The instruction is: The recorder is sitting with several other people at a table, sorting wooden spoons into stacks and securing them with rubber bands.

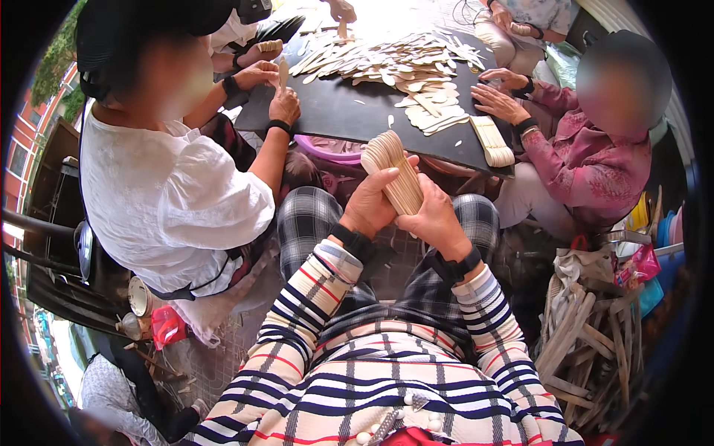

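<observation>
Bundle of wooden sticks [402, 182] gathered up, loose heap [379, 63] lying beyond

The left hand [370, 199] and right hand [437, 221] both grasp the bundle, one from each side, thumbs laid along its near faces. It is held up above the lap, in front of the near edge of the worktop [327, 111], leaning so that its far end points up and to the left.

As far as can be judged, this bundle is largely brought together: the sticks lie side by side and their rounded ends form a fairly even, layered curve. They are flat, slim and pale tan, with the edges showing as fine parallel lines. The fingers hide part of it, and no tie around it can be made out.

Farther out, a second neat stack [491, 141] lies on the worktop's right corner, apparently sorted too. Much seems left: the heap spreads over the far part in a tangle, with a looser patch reaching toward that stack and a few small pieces strewn apart.

At the left, a co-worker in a white top [171, 201] holds up a stick; at the right, a co-worker in a patterned pink top [576, 163] has both palms down by the worktop's edge.
</observation>
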### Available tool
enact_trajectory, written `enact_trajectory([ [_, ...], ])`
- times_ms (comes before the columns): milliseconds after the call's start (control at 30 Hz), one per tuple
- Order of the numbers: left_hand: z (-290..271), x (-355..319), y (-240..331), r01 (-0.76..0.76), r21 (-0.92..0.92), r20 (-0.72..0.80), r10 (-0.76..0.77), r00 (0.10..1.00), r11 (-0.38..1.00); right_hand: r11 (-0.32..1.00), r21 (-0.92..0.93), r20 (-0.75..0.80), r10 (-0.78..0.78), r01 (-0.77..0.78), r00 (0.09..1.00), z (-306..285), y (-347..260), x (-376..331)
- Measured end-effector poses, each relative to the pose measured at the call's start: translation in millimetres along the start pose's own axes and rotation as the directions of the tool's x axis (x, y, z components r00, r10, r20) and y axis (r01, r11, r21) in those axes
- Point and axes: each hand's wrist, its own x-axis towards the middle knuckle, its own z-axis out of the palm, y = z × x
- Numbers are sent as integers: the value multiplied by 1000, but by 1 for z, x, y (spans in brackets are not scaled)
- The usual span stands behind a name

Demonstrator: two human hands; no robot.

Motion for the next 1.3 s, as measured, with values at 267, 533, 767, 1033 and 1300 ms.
enact_trajectory([
  [267, -54, 65, 75, -28, 169, -157, 55, 986, 985, 958, -252, 147, -102, 137, 984, -7, 41, 99],
  [533, -97, 117, 88, 37, 999, -46, 348, 936, 31, 876, -428, 128, -187, 224, 974, 25, 97, 181],
  [767, -86, 147, 90, -2, 698, 101, 96, 990, -716, 815, -542, 142, -152, 206, 978, 44, 107, 186],
  [1033, -75, 150, 91, -1, 568, -2, -3, 1000, -823, 744, -629, 261, -73, 227, 962, 48, 98, 178],
  [1300, -93, 150, 97, -56, 664, 56, -25, 998, -746, 731, -650, 275, -30, 209, 961, 49, 103, 177],
])
